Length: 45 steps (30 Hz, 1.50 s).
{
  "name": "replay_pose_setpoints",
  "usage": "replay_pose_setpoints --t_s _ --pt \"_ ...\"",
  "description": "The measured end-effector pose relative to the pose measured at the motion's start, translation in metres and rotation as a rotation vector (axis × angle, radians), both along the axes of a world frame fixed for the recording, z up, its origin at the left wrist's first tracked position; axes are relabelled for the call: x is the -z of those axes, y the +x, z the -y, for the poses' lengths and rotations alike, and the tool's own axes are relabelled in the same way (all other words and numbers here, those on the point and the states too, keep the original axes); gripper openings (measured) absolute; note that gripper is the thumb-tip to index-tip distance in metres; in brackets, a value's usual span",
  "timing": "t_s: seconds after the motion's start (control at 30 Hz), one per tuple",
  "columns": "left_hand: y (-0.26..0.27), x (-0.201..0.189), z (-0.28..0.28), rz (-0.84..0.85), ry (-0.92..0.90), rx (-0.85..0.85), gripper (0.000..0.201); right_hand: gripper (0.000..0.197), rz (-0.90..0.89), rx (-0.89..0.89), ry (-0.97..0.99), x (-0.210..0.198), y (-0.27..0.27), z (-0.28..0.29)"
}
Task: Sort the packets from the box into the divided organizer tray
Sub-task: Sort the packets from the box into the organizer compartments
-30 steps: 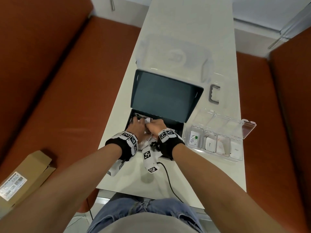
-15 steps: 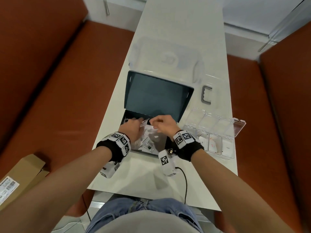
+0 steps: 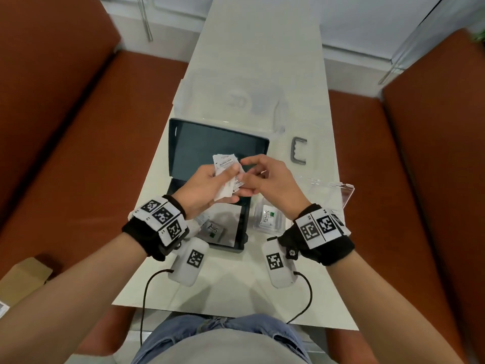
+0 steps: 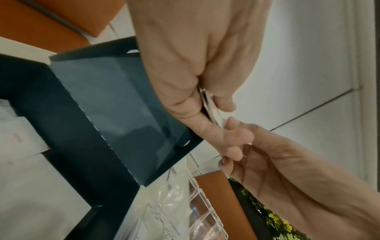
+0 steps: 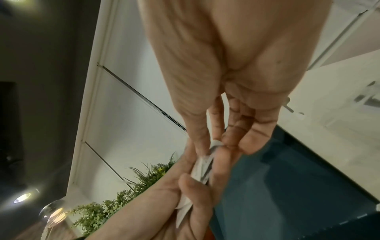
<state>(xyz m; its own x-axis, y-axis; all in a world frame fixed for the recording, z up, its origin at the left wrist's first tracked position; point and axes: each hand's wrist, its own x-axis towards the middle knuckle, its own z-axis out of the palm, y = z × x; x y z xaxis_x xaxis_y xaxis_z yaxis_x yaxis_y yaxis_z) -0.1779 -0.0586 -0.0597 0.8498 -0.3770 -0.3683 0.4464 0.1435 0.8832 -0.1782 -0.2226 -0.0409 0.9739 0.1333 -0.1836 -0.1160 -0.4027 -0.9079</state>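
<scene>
My left hand [image 3: 228, 177] grips a fanned stack of white packets [image 3: 225, 164] above the open dark box [image 3: 242, 227]. My right hand [image 3: 245, 181] meets it from the right, and its thumb and fingers pinch the stack's edge [image 5: 214, 144]. In the left wrist view the packets [image 4: 211, 107] sit edge-on between my left thumb and fingers. A Stevia packet [image 3: 213, 229] lies in the box base. The clear divided organizer tray [image 3: 280, 224] stands right of the box, with a Stevia packet [image 3: 269, 218] in its nearest compartment; my right wrist hides most of it.
The box's lid [image 3: 217, 145] stands open behind my hands. The tray's clear lid [image 3: 341, 191] lies open to the right. A grey handle [image 3: 299, 153] and a clear plastic cover [image 3: 231, 101] lie farther back. Orange benches flank the narrow white table [image 3: 236, 290]; a cardboard box [image 3: 23, 279] sits at left.
Both hands have risen out of the box base, bringing up a stack of packets. The left hand now holds it fanned while the right pinches its edge.
</scene>
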Motion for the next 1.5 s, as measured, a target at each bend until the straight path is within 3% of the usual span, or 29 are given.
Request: replay_pose_setpoints --t_s 0.13,0.3,0.47,0.67,0.77,0.9,1.03,1.3,1.43,1.5 --pt "-0.004 -0.011 0.021 -0.023 -0.012 0.021 0.042 0.024 0.021 0.066 -0.023 -0.005 -0.005 0.019" --pt "-0.004 -0.018 0.042 -0.114 -0.128 -0.015 0.02 0.022 -0.085 0.198 0.15 -0.006 -0.008 0.044" --pt "-0.006 -0.02 0.055 -0.03 -0.09 0.093 0.028 0.018 -0.133 0.251 0.267 -0.008 -0.013 0.067" --pt "-0.008 -0.023 0.064 -0.02 -0.066 0.09 0.023 0.021 -0.146 0.409 0.427 -0.008 -0.018 0.086" --pt "-0.009 -0.022 0.066 0.0 -0.044 0.106 0.025 0.012 -0.145 0.446 0.462 -0.009 -0.019 0.088" --pt "-0.01 -0.02 0.067 -0.014 -0.065 0.078 0.027 0.006 -0.112 0.461 0.454 -0.012 -0.019 0.091" --pt "-0.01 -0.017 0.064 -0.022 -0.064 0.022 0.025 0.017 -0.091 0.415 0.437 -0.009 -0.018 0.093" --pt "-0.008 -0.007 0.069 -0.044 -0.034 -0.082 0.018 0.018 0.022 0.308 0.315 -0.002 -0.024 0.096" --pt "-0.008 -0.003 0.073 -0.018 -0.007 -0.073 0.021 0.014 0.073 0.311 0.265 0.0 -0.024 0.096" --pt "-0.008 -0.002 0.076 -0.001 0.01 -0.051 0.02 0.021 0.102 0.319 0.253 -0.001 -0.025 0.095"
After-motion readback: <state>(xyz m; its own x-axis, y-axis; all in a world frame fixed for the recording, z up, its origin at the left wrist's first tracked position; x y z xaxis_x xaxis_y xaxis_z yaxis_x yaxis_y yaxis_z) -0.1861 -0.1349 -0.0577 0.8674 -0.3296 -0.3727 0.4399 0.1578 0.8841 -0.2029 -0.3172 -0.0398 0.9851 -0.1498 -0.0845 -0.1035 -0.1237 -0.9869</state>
